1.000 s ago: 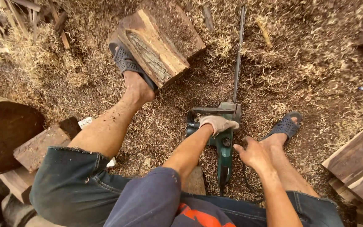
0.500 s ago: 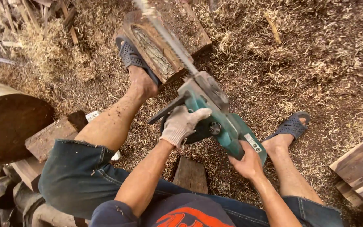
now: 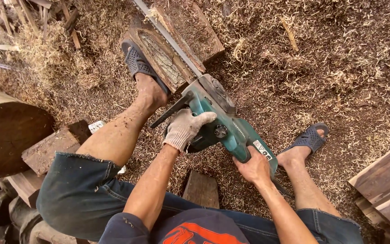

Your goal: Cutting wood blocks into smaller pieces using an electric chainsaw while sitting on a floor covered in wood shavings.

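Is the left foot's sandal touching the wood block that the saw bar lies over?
Touching. The head view shows the dark sandal on the person's left foot pressed against the bark side of the wood block, with no gap, while the chainsaw bar lies across the block.

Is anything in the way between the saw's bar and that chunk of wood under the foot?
Nothing visible. The chainsaw bar lies right along the wood block. The left hand and right hand grip it behind; the sandalled foot presses the block's left side.

I see a green chainsaw (image 3: 224, 124) with a black top. My left hand (image 3: 183, 129) wears a gray-white glove. The wood block (image 3: 165, 56) is brown with rough gray bark. My sandals (image 3: 136, 61) are dark gray with little holes.
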